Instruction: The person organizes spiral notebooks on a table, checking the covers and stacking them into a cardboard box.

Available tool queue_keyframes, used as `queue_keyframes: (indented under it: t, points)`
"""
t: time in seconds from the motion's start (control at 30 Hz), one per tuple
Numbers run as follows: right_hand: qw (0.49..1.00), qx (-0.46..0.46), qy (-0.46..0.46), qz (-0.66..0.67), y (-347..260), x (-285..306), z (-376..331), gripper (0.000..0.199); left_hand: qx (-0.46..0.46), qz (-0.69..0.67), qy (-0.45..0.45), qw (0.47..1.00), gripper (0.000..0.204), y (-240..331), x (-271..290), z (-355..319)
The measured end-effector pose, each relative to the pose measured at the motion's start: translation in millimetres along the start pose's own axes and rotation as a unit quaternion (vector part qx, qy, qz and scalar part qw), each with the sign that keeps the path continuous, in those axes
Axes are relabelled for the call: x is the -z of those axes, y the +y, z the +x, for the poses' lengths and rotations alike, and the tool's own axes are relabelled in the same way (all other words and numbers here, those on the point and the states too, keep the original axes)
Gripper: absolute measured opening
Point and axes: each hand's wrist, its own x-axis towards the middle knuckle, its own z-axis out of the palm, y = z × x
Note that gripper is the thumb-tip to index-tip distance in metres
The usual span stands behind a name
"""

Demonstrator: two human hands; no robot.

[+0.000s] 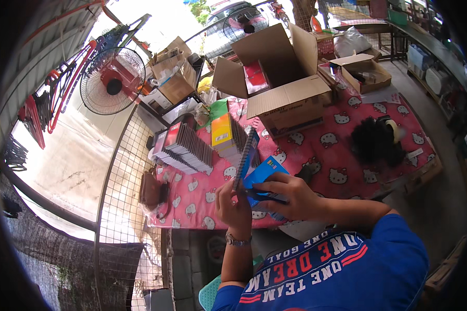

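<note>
My left hand [232,206], with a watch on its wrist, is closed round the lower end of a blue spiral notebook [248,155] held up with its coil edge showing. My right hand [291,198] grips a blue-covered notebook [269,172] just beside it, fingers across the cover. Whether the two blue pieces are joined is hard to tell. Beyond my hands stands a stack of yellow-covered spiral notebooks [223,132]. Left of that is a taller stack of spiral notebooks [184,147] with reddish covers.
An open cardboard box [296,106] with a red-covered item [256,78] inside stands at the table's back. A black fluffy thing [376,142] lies right on the pink patterned tablecloth [327,171]. A brown bag [151,191] sits at the left edge; a fan [113,83] stands behind.
</note>
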Motion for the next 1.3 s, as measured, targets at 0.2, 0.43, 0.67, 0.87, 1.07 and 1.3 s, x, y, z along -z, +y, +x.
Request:
queue_keyframes:
  t: [0.2, 0.43, 0.67, 0.87, 1.07, 1.3]
  points:
    - [0.971, 0.131, 0.093, -0.174, -5.0, 7.1, 6.8, 0.048, 0.027, -0.009, 0.021, 0.999, 0.014, 10.5, 2.0, 3.1]
    - [0.968, 0.165, 0.06, -0.179, -8.3, 13.1, 12.8, 0.046, 0.011, -0.014, 0.048, 0.999, 0.011, 10.9, 4.6, 5.4]
    - [0.917, -0.222, -0.19, 0.27, -2.2, 12.8, 21.3, 0.043, -0.051, 0.012, 0.072, 0.996, 0.01, -1.1, 9.4, -1.9]
    - [0.987, 0.097, 0.088, -0.095, 20.8, 33.7, 8.6, 0.039, 0.079, -0.044, 0.123, 0.988, 0.009, -48.6, 15.0, -8.8]
    - [0.921, -0.195, 0.104, -0.319, 169.6, 92.1, -107.6, 0.043, 0.533, -0.134, 0.053, 0.834, 0.011, -197.3, 40.1, -157.7]
    - [0.851, -0.193, 0.055, -0.485, 235.9, 79.4, -133.1, 0.044, 0.23, 0.268, -0.059, 0.934, 0.022, -179.7, 26.4, -135.4]
